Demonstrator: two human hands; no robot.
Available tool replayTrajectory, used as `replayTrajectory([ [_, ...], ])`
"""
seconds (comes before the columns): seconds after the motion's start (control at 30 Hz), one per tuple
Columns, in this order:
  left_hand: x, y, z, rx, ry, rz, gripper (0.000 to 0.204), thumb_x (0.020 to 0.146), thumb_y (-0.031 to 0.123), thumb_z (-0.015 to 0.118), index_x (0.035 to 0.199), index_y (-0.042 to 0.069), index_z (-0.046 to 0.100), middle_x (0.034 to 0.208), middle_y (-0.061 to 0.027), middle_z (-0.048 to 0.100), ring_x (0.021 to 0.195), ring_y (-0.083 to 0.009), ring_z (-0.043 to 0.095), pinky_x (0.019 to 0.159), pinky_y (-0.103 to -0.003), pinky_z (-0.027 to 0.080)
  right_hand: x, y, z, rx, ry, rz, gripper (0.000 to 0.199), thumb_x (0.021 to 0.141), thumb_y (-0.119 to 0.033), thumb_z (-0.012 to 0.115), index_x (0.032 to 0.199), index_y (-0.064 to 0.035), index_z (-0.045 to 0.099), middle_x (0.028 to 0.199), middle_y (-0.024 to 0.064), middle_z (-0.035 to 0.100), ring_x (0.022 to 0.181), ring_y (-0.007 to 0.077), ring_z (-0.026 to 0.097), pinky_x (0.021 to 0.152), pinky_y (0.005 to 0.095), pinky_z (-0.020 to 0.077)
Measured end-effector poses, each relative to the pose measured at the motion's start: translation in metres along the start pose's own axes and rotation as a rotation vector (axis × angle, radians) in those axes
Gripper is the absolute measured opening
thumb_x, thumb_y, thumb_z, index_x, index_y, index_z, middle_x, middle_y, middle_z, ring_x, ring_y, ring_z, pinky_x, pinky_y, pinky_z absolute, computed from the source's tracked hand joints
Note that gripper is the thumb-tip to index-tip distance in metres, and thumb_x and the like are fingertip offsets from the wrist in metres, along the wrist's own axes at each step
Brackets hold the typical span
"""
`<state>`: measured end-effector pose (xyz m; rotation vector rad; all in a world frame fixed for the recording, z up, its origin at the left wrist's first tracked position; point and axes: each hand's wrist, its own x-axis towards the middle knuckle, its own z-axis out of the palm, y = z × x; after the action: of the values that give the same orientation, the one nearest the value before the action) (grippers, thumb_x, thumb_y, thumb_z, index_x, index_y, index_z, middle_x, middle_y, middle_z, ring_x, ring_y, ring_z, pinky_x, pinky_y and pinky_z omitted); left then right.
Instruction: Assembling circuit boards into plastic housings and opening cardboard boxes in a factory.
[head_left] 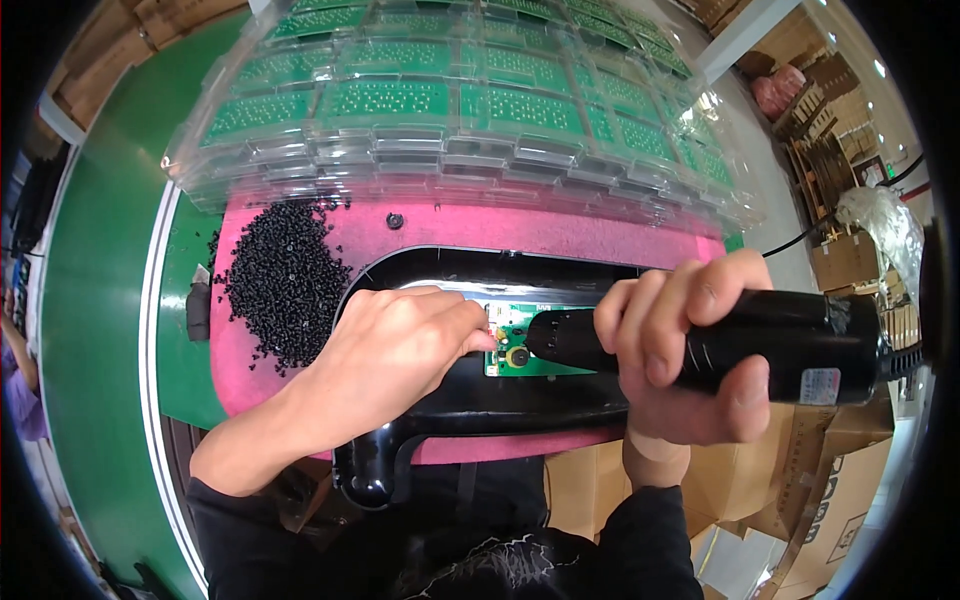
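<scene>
A long black plastic housing lies across the pink mat with a green circuit board inside it. My left hand reaches over the housing's left part. Its thumb and fingers are pinched together at the board's left end, and whatever they hold is hidden. My right hand is wrapped around a black electric screwdriver, held nearly level. The screwdriver's narrow front end covers the board's middle, so its tip cannot be made out clearly.
Small black screws form a heap on the pink mat, left of the housing. A small black round part lies behind it. Stacked clear trays of green boards stand at the back. Cardboard boxes are at lower right.
</scene>
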<state>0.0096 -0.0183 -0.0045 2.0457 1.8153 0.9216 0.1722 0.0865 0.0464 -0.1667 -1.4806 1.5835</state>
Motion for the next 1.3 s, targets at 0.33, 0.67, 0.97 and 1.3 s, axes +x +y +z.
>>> replayTrajectory([
  [0.33,-0.001,0.003,0.001,-0.017,0.020,-0.070,0.020,0.084,0.013,0.061,0.073,-0.001,0.052,0.066,-0.0162,0.055,0.066,-0.0353,0.057,0.056,-0.043,0.045,0.003,0.018,0.007,-0.069,0.017,0.054,0.038,0.081,-0.040,0.058,0.092,-0.0075,0.043,0.057,0.0005,0.044,0.044,0.0110,0.039,0.049,0.0284,0.0352],
  [0.67,-0.003,-0.001,0.001,-0.044,0.053,-0.062,0.011,0.084,0.009,0.058,0.085,-0.001,0.054,0.078,-0.0156,0.056,0.075,-0.0347,0.058,0.061,-0.043,0.046,0.016,0.031,0.005,0.051,-0.197,0.116,0.029,0.078,-0.008,0.063,0.098,0.0000,0.045,0.065,0.0064,0.052,0.055,0.0094,0.047,0.051,0.0237,0.0421],
  [0.97,-0.005,-0.003,-0.001,-0.058,-0.099,-0.133,0.012,0.084,0.010,0.059,0.086,-0.001,0.059,0.081,-0.0169,0.059,0.080,-0.0365,0.058,0.066,-0.044,0.047,0.022,0.034,0.003,0.068,-0.226,0.118,0.031,0.076,-0.005,0.065,0.100,0.0002,0.047,0.065,0.0055,0.054,0.053,0.0085,0.048,0.049,0.0222,0.0415],
  [1.3,-0.003,-0.002,0.002,-0.114,-0.057,-0.086,0.015,0.084,0.014,0.061,0.087,0.000,0.058,0.081,-0.0133,0.061,0.076,-0.0338,0.060,0.063,-0.041,0.049,0.005,0.014,-0.003,0.174,-0.116,-0.099,0.034,0.084,-0.040,0.057,0.089,-0.0100,0.042,0.058,-0.0021,0.047,0.042,0.0094,0.041,0.049,0.0271,0.0352],
])
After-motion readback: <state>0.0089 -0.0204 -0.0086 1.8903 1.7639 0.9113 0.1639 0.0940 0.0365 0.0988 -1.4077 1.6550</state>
